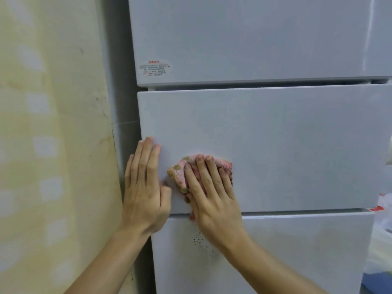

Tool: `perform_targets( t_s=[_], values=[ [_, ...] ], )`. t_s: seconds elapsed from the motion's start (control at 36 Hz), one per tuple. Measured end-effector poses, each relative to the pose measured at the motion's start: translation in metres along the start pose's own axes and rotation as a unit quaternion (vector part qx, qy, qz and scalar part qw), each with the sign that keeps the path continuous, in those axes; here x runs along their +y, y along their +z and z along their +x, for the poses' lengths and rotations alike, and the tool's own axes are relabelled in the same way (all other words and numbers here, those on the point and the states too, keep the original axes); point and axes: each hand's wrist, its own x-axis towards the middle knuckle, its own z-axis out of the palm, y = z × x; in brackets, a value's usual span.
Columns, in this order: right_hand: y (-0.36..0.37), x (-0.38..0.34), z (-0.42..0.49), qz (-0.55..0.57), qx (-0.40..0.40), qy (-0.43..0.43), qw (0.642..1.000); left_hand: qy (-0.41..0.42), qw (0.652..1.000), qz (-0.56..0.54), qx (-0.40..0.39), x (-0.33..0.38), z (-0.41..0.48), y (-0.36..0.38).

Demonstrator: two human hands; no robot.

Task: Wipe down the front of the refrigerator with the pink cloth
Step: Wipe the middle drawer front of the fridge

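Your right hand (214, 200) presses the cloth (178, 167) flat-fingered on the fridge (275, 145), left hand (144, 192) flat beside it — specks (200, 240) lower down look unwiped, so work remains.

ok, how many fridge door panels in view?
3. Top panel with the sticker; middle panel, where the cloth is pressed; bottom panel. More may lie outside the frame.

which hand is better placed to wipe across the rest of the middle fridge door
The right hand: it presses the pink cloth flat against the middle door, with bare panel stretching to its right. The left hand rests bare at the door's left edge, holding no cloth.
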Motion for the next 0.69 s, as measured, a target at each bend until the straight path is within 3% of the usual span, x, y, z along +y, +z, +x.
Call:
perform_targets(
  t_s=[0.11, 0.22, 0.42, 0.5, 0.69],
  values=[
    [-0.005, 0.003, 0.033, -0.019, 0.011, -0.016, 1.0, -0.014, 1.0, -0.018, 0.011, -0.001, 0.002, -0.001],
    [-0.007, -0.002, 0.104, 0.003, 0.069, 0.018, 0.997, -0.016, 0.999, -0.036, 0.011, 0.001, 0.004, 0.001],
    [0.005, -0.029, 0.148, 0.016, 0.123, 0.087, 0.988, -0.039, 0.984, -0.171, 0.018, -0.002, 0.001, -0.005],
    [0.009, -0.037, 0.13, 0.029, 0.102, 0.051, 0.993, -0.048, 0.978, -0.203, 0.019, -0.006, 0.003, -0.011],
    [0.021, -0.06, 0.06, 0.047, 0.024, -0.023, 0.998, -0.067, 0.983, -0.167, 0.026, -0.005, -0.016, -0.007]
  ],
)
